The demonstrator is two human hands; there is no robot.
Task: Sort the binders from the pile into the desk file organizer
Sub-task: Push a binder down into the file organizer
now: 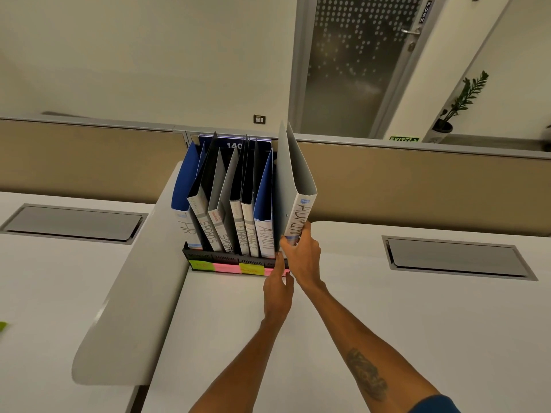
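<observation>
A black desk file organizer [208, 257] stands at the far edge of the white desk, with coloured sticky labels along its front. Several binders stand upright in it, their spines marked HR [187, 231], SPORTS [208, 231], FINANCE [241, 234] and ADMIN [266, 236]. At the organizer's right end a grey binder marked ADMIN [298, 180] leans to the right. My right hand [301, 257] grips the bottom of its spine. Fingers of my left hand [278, 289] touch the organizer's front right corner, just below that binder.
Grey cable hatches are set into the desk at left [74, 223] and right [456, 257]. A curved white divider panel [131, 293] runs left of the organizer. A tan partition [417, 186] stands behind the desk. A potted plant [456, 108] sits beyond it at right.
</observation>
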